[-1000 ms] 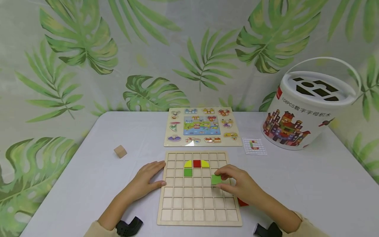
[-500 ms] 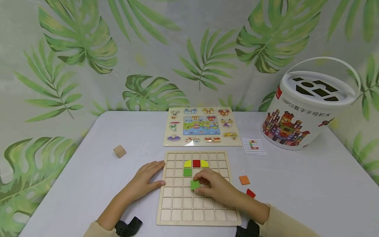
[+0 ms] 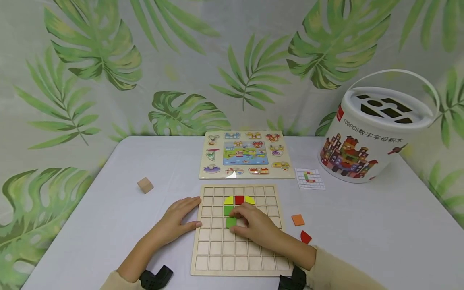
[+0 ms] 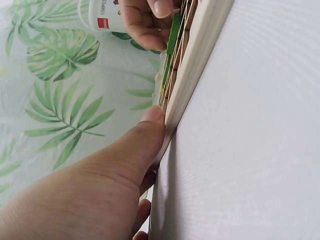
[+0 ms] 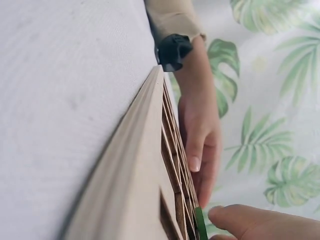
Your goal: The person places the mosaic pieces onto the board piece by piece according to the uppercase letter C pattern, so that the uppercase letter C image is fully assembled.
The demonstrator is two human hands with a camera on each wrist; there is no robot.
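the right hand (image 3: 255,225) pinches a loose green square (image 3: 230,222) between thumb and fingers at its right side, leaving its left part uncovered, perhaps so its edge can be lined up with the grid. the square is over the board (image 3: 214,264), just near of another green square (image 3: 228,210) lying in a cell; whether it is seated is hard to tell. the left hand (image 3: 177,221) is open, thumb and fingertips against the board's left edge, probably to steady it. an orange square (image 3: 298,220) and a red piece (image 3: 306,237) lie right of the board on the desk (image 3: 90,241), within easy reach.
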